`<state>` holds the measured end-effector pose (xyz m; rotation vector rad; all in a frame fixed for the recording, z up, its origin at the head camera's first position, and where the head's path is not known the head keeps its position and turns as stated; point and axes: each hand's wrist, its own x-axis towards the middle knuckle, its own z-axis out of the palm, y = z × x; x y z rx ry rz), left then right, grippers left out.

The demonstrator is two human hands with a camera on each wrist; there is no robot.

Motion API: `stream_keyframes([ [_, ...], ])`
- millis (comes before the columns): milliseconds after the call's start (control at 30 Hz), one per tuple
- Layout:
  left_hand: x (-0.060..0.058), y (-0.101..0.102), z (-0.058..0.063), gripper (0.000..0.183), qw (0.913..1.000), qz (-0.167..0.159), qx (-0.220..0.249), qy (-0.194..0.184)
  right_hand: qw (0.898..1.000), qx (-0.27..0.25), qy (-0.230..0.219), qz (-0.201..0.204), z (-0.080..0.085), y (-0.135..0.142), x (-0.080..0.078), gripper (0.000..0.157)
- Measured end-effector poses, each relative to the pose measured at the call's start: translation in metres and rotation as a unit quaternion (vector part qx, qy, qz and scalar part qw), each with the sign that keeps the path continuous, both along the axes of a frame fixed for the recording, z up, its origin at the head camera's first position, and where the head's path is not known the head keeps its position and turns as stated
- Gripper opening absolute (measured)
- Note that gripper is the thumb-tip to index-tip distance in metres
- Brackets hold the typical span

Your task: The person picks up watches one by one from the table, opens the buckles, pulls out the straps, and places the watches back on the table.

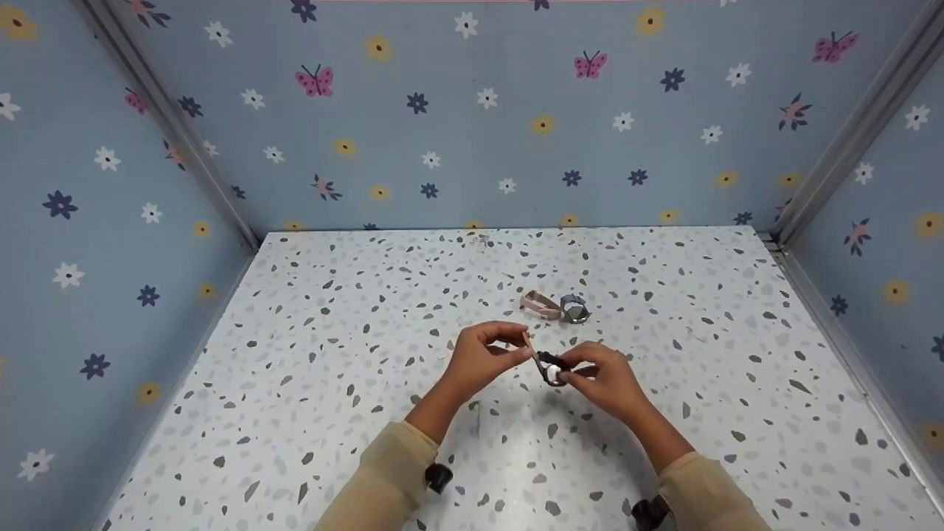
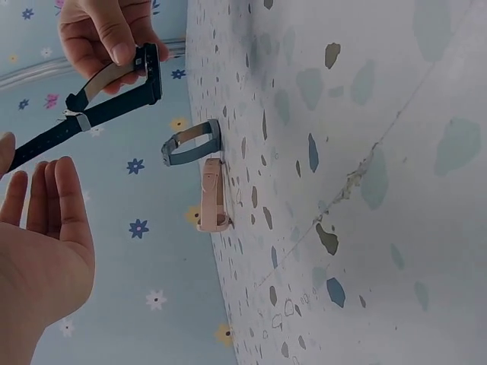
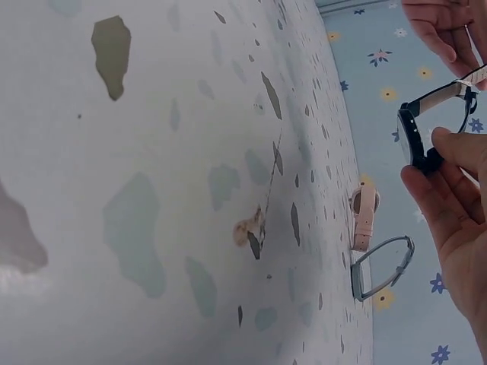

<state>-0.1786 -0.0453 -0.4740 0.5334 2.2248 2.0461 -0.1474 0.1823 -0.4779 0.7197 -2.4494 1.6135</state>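
Work on the dark watch (image 2: 118,106) looks about midway. It is held up off the table (image 1: 332,332), between the two hands. The right hand (image 1: 605,376) pinches its case between thumb and fingers, while the left hand (image 1: 483,361) pinches the free end of the strap, thumb against the band. On the side toward the right hand the strap already forms a loop with the case, and its long tail runs past a light-coloured buckle or keeper toward the left hand. That tail does not lie flat along the band, so the fastening appears unsettled; whether it is being done up or undone cannot be told from this moment.

Ahead of the hands, across the gap between them, lie a pink watch (image 2: 210,190) and a blue-grey watch (image 2: 190,156), neither one held. The pink one is nearer the left hand's side, the blue-grey one nearer the right's. Both have bands curved round into loops, so they seem to need nothing more, though their clasps are too small to check.

No brand, label or writing can be read on any of the three; the held watch's dial is not shown clearly enough in any view
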Motion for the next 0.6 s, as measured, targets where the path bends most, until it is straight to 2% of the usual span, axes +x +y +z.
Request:
stream_keyframes([
  [100,0.001,0.001,-0.005,0.036,0.9998,-0.013,0.007,-0.009,1.000,-0.007,-0.001,0.003,0.001,0.000,0.000,0.018],
  [300,0.000,0.004,-0.018,0.036,0.9993,-0.033,-0.014,-0.007,1.000,-0.008,-0.012,-0.007,0.002,-0.001,0.000,0.018],
  [533,-0.001,0.004,-0.026,0.032,0.9985,-0.021,-0.043,-0.028,1.000,-0.021,-0.021,-0.006,0.002,0.000,-0.001,0.018],
  [600,-0.002,0.003,-0.028,0.031,0.9985,-0.019,-0.046,-0.021,0.999,-0.031,-0.020,-0.004,0.002,0.001,-0.002,0.018],
])
